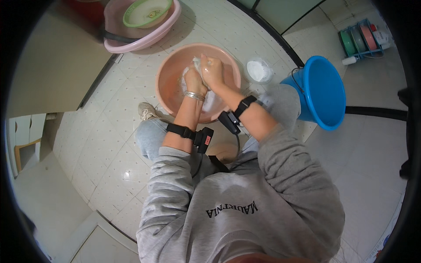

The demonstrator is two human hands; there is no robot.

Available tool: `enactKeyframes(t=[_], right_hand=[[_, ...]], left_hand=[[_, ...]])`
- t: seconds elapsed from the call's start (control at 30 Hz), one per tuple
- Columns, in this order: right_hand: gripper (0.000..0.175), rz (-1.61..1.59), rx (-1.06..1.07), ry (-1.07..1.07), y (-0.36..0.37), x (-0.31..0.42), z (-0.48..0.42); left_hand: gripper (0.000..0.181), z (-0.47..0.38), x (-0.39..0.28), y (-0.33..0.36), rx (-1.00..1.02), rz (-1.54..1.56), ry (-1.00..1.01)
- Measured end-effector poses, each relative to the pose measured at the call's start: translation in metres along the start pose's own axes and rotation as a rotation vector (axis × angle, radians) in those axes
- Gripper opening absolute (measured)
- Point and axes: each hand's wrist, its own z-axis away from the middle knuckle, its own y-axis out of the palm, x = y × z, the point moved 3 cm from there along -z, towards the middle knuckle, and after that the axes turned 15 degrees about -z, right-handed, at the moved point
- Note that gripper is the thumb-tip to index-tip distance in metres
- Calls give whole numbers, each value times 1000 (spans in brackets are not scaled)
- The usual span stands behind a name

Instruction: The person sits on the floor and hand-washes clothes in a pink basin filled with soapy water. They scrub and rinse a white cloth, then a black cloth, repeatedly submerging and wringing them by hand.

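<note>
Over an orange-pink plastic basin (164, 86) on the floor, both hands are close together on a wet, whitish cloth (197, 62). My left hand (194, 79), with silver bangles at its wrist, grips the cloth from the left side. Pressed close against it is my right hand (212, 70), also closed on the cloth; its thumb points up and its skin looks wet. More of the pale cloth (209, 101) hangs or lies in the basin below the wrists. How the cloth is folded between the palms is hidden.
Right of the basin stands a clear tub of white powder (259, 71), then a blue bucket (325, 93). A pink basin (121, 49) holding a green-rimmed bowl (148, 13) sits at upper left. A rack with small coloured basins (361, 39) is at upper right. A cabinet (59, 62) stands left.
</note>
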Motion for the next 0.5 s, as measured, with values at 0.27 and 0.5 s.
enactKeyframes(t=[0.27, 0.5], right_hand=[[65, -652, 87, 746, -36, -60, -33], [56, -564, 424, 602, -45, -37, -37]], left_hand=[[47, 18, -5, -12, 147, -154, 43], [30, 17, -28, -59, 150, -972, 197]])
